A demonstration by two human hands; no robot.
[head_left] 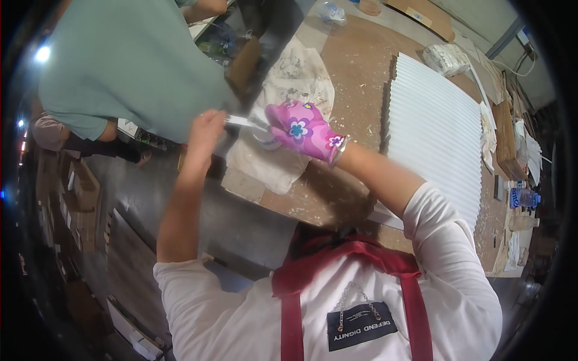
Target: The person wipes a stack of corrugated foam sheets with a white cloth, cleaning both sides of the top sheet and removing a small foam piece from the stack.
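My bare left hand [206, 135] is closed, pinching one end of a narrow white strip [239, 121]. The strip runs across to my right hand [301, 129], which wears a pink glove with a flower pattern. That hand's fingers are wrapped round a pale, ring-like thing that looks like a tape roll [268, 143]; the glove hides part of it. Both hands are above the table's left edge, over a stained off-white cloth [299, 71]. To the right of my gloved hand lies a white ribbed sheet [435, 129].
The brown worktable [356, 66] is strewn with pale crumbs. A plastic-wrapped white pack [445, 59], wooden boards [507, 141] and a water bottle [525, 198] are along its right side. A person in a green shirt [132, 66] stands close at the left. Cardboard boxes [81, 186] stand on the floor.
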